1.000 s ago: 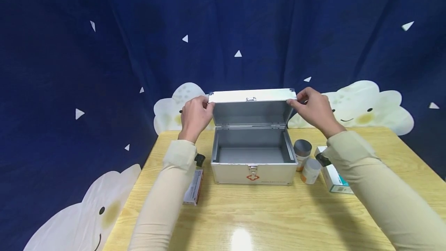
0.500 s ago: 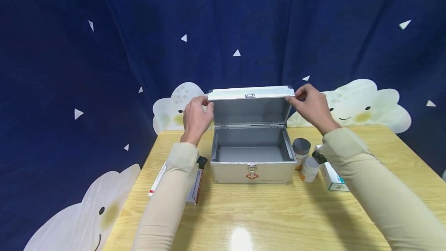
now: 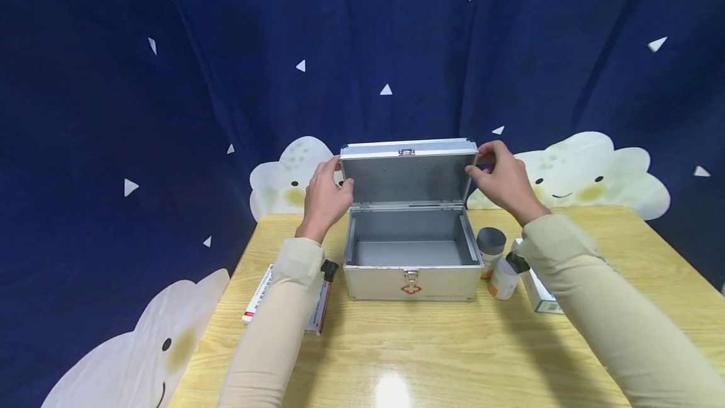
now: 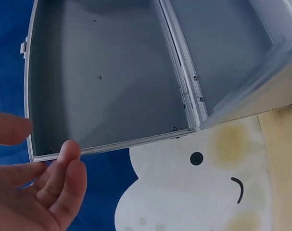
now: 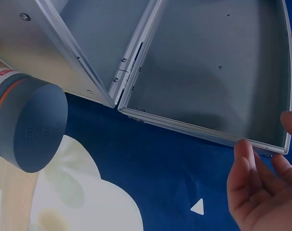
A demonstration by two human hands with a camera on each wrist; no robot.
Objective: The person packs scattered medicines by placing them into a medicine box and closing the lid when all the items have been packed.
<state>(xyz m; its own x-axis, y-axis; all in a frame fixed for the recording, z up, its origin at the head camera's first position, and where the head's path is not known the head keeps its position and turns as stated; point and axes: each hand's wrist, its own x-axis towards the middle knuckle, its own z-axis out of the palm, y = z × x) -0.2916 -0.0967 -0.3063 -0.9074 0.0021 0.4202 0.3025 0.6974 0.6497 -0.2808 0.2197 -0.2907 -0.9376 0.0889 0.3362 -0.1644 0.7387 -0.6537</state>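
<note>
A silver first-aid case [image 3: 410, 283] with a red cross emblem stands on the table, its lid [image 3: 408, 180] raised and its inside bare. My left hand [image 3: 325, 200] is at the lid's left corner; the fingertips touch the outer side, and the thumb stands away from the edge. At the right corner my right hand [image 3: 506, 178] holds the lid's edge loosely between thumb and fingers. Both wrist views show the grey lid interior [image 4: 107, 72] and fingertips against its rim.
Right of the case are a grey-capped jar [image 3: 490, 245], a white jar [image 3: 503, 281] and a white carton [image 3: 546, 301]. Two medicine boxes lie left, one white [image 3: 257, 298] and one beside it [image 3: 319, 315] partly behind the sleeve. A blue curtain [image 3: 362, 36] hangs behind the table.
The lid has tipped a little further back. My left fingers have straightened and the thumb has come away from the lid's edge. The right thumb has shifted slightly down.
</note>
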